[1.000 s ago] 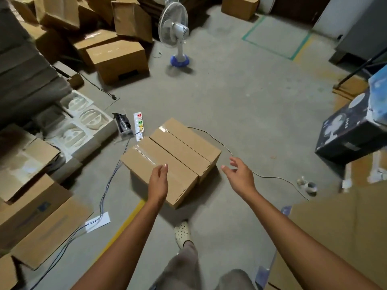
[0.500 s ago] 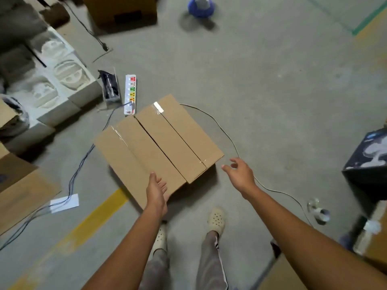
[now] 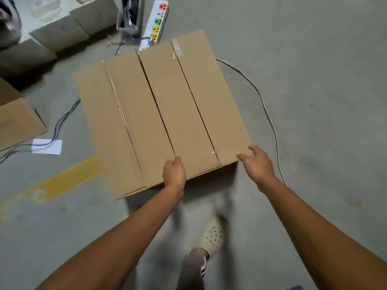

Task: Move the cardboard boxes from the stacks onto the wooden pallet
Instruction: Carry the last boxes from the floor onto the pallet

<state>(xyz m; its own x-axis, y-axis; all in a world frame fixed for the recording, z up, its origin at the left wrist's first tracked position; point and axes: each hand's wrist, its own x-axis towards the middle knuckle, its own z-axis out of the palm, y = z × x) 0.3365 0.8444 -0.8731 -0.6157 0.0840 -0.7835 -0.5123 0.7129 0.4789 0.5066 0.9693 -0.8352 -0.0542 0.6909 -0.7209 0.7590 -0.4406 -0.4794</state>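
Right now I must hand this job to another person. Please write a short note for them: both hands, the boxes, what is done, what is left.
Left hand: grips the near edge of the right box, beside the gap, thumb on top.
Right hand: open, touching that box's near right corner.
Boxes: left box and right box lie side by side on the floor; pallet not in view.
Done: nothing visible. Left: lift and carry both boxes to the pallet.

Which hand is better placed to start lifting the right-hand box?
Left. The left hand curls over the near edge of the box, thumb on top. The right hand is open, fingers spread at the near right corner.
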